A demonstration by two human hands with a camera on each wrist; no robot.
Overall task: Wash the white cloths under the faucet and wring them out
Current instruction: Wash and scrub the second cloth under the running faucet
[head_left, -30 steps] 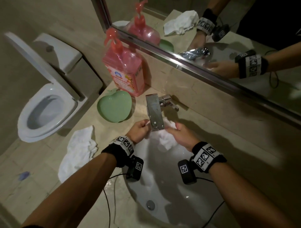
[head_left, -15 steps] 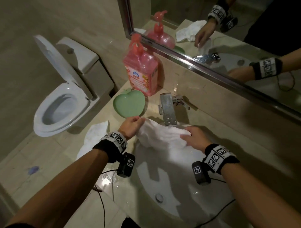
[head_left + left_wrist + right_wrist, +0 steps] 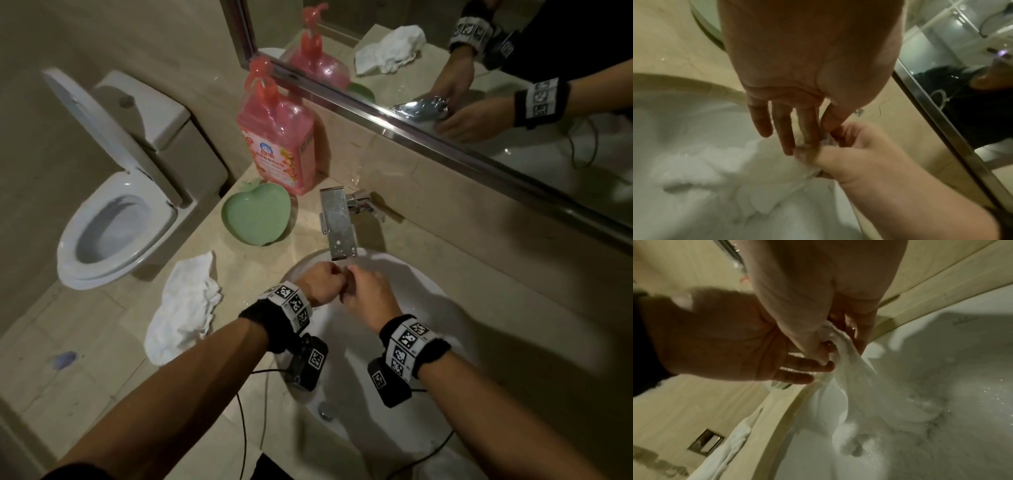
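Note:
Both hands meet just below the spout of the chrome faucet [image 3: 337,228], over the white sink [image 3: 435,308]. My left hand [image 3: 322,282] pinches the top edge of a wet white cloth [image 3: 764,164] between thumb and forefinger, with its other fingers hanging straighter. My right hand [image 3: 368,298] grips the same edge [image 3: 849,369] with thumb and curled fingers. The cloth hangs from the hands into the basin and is hidden beneath them in the head view. A second white cloth [image 3: 185,308] lies crumpled on the counter, left of the sink.
A pink soap bottle [image 3: 277,137] and a green apple-shaped dish [image 3: 257,217] stand left of the faucet. The toilet [image 3: 116,219] with its lid raised is beyond the counter's left end. A mirror [image 3: 479,102] runs along the wall behind. The sink drain [image 3: 325,411] is near me.
Half a second ago the hands were apart with the cloth stretched between them. They have come together under the spout, and the cloth now hangs bunched below them.

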